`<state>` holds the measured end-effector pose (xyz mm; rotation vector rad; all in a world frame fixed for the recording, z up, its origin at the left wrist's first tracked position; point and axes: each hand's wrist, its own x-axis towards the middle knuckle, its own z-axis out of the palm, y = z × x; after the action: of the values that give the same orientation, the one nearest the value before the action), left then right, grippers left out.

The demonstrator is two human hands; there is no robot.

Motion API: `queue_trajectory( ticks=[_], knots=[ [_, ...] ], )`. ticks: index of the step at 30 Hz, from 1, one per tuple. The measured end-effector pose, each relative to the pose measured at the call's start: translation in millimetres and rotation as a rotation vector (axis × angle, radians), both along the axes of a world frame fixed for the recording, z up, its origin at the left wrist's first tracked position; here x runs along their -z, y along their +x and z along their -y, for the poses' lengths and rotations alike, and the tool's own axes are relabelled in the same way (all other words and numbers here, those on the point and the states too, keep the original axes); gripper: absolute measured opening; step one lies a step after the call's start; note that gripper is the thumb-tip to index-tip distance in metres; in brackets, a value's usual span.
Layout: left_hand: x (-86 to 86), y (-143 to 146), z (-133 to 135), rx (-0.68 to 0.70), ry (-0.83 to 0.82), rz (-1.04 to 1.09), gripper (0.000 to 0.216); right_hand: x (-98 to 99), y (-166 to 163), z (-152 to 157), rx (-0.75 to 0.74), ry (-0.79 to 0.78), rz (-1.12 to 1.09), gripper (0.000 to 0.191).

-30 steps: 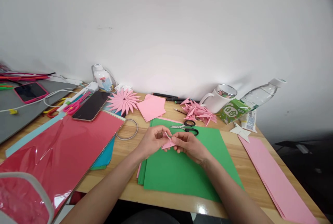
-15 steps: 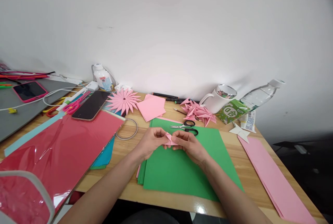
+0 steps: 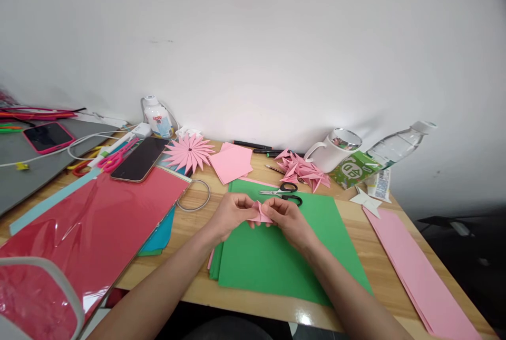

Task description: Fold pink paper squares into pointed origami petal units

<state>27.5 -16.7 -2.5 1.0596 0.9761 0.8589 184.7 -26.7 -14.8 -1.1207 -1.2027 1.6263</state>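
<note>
A small folded piece of pink paper [image 3: 260,213] is pinched between both hands above the green paper stack [image 3: 284,261]. My left hand [image 3: 234,216] grips its left side with thumb and fingers. On its right side, my right hand [image 3: 285,219] pinches it the same way; the fingers cover much of the folds. Just beyond the hands lie black-handled scissors [image 3: 285,193], blades pointing left. Behind them are square pink sheets [image 3: 230,162], a pink paper pinwheel-like star [image 3: 190,151] and a heap of folded pink pieces [image 3: 302,170].
At left are a red sheet in a clear sleeve [image 3: 106,224], a dark phone [image 3: 140,159] and pink scissors [image 3: 117,155]. A white mug [image 3: 332,151], a green packet [image 3: 353,168] and a clear bottle [image 3: 399,144] stand back right. Long pink strips [image 3: 419,271] lie along the right edge.
The fingers have shifted slightly on the folded pink paper, whose visible folds look a little different. Both hands stay in nearly the same place, and the view has moved very slightly.
</note>
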Motion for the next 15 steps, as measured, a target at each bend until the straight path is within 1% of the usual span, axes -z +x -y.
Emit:
queue_trajectory(
  ticks=[2, 5, 8, 11, 15],
  knots=[
    [-0.2, -0.5, -1.0, -0.048, 0.005, 0.006, 0.018, -0.6, -1.1, 0.8, 0.031, 0.027, -0.023, 0.036],
    [0.3, -0.6, -1.7, -0.103, -0.003, 0.016, 0.020, -0.8, -0.7, 1.1, 0.011, 0.078, -0.031, 0.036],
    [1.7, 0.5, -1.1, -0.076, -0.007, 0.017, 0.023, 0.0, -1.2, 0.8, 0.046, 0.100, 0.032, 0.033],
    [3.0, 2.1, -0.1, -0.072, 0.000, 0.017, 0.025, 0.6, -4.0, 0.9, 0.102, 0.082, 0.051, 0.036],
    [3.2, 2.8, 1.0, -0.087, 0.012, 0.022, 0.026, 0.5, -5.7, 1.6, 0.088, 0.073, 0.025, 0.035]
  ],
)
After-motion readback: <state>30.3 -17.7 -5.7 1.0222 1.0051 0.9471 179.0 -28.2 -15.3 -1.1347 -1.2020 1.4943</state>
